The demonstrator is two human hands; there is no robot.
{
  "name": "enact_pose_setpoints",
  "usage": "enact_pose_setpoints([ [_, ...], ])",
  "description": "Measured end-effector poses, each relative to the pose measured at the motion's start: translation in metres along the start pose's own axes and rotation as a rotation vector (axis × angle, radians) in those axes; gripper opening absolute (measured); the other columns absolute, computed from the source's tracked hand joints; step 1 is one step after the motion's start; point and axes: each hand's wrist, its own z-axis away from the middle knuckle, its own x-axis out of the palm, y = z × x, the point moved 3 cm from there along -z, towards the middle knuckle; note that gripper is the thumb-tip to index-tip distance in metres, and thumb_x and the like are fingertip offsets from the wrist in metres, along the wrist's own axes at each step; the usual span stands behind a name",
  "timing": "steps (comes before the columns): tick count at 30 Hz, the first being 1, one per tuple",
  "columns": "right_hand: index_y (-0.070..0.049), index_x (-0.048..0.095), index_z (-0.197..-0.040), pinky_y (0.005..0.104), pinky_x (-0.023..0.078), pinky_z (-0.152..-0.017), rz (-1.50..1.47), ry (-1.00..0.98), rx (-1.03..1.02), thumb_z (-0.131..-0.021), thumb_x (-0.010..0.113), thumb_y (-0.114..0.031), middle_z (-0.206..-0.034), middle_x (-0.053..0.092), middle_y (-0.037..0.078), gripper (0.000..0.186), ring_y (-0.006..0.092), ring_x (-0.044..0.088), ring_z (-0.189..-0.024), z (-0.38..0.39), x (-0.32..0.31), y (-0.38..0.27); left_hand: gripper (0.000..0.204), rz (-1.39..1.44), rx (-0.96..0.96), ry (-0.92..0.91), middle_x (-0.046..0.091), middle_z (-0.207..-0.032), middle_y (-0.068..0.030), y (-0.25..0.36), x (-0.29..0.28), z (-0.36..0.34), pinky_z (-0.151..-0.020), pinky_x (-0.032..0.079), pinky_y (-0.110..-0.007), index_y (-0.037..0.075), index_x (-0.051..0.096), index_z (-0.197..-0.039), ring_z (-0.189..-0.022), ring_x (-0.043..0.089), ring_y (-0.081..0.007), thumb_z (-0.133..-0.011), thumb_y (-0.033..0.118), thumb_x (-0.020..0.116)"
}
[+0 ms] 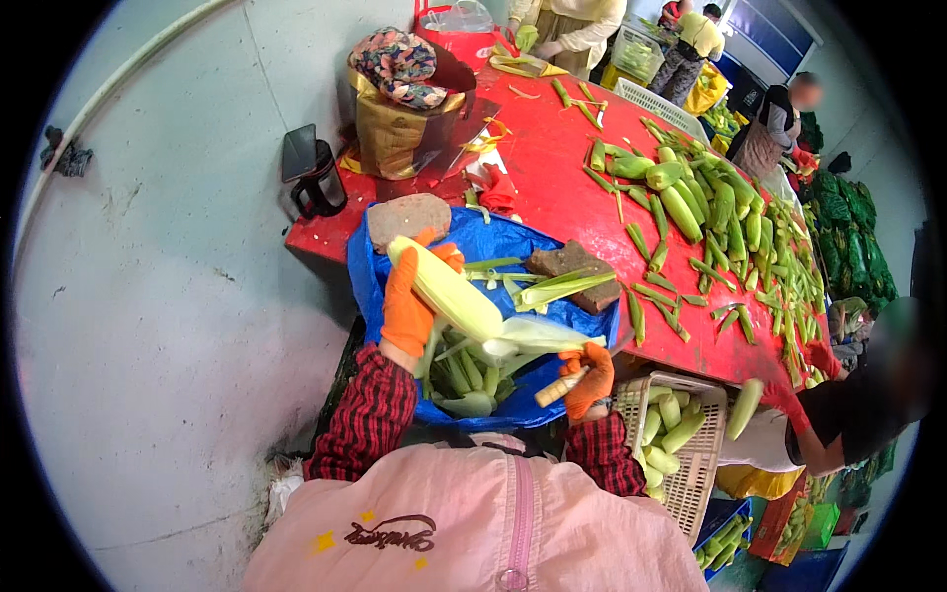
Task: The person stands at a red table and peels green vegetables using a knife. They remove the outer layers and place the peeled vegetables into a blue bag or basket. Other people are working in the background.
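Observation:
My left hand point(406, 306), in an orange glove, grips a pale ear of corn point(449, 291) and holds it slanted over a blue-lined container point(375, 286). From the ear's lower end a loose strip of husk point(543, 333) stretches to my right hand point(592, 377), also gloved in orange. That hand is closed around a knife point(554, 389) with a light wooden handle; its blade is mostly hidden. Whether the fingers also pinch the husk is unclear. Green husks point(469, 375) lie inside the blue lining below the ear.
Two stone blocks point(409, 219) point(582, 271) weigh down the blue lining. Unpeeled corn point(691, 192) is heaped on the red table point(552, 148). A crate point(702, 449) of peeled ears stands at my right, beside a co-worker point(838, 424). A bag point(400, 128) and mug point(321, 183) sit far left.

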Motion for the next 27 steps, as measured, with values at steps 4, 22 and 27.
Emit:
enact_pose_setpoints([
  [4,0.0,0.065,-0.098,0.026,0.04,-0.049,0.215,0.023,0.051,-0.089,0.056,-0.038,-0.073,0.066,0.013,0.04,0.0133,0.049,-0.05,-0.014,-0.035,0.002,0.064,0.081,0.011,-0.118,0.061,-0.12,-0.0153,0.017,-0.004,-0.008,-0.098,0.046,-0.042,0.006,0.041,-0.14,-0.108,0.059,-0.0283,-0.093,0.048,0.054],
  [22,-0.005,0.056,-0.129,0.0275,0.05,-0.08,0.83,-0.525,-0.273,-0.075,0.078,-0.037,-0.104,0.066,0.008,0.067,0.0118,0.061,-0.092,0.044,0.133,-0.043,0.075,-1.042,0.175,-0.672,0.047,-0.142,-0.0137,-0.026,0.106,0.025,-0.106,0.037,-0.033,0.004,0.041,-0.141,-0.13,0.047,-0.0239,-0.077,0.016,0.077],
  [27,-0.003,0.059,-0.124,0.027,0.051,-0.074,0.779,-0.353,-0.334,-0.078,0.076,-0.03,-0.098,0.066,0.006,0.056,0.0114,0.061,-0.084,0.038,0.109,-0.05,0.091,-1.183,0.279,-0.889,0.045,-0.142,-0.0162,-0.053,0.107,0.026,-0.107,0.036,-0.036,0.005,0.027,-0.148,-0.13,0.046,-0.0297,-0.074,0.019,0.078],
])
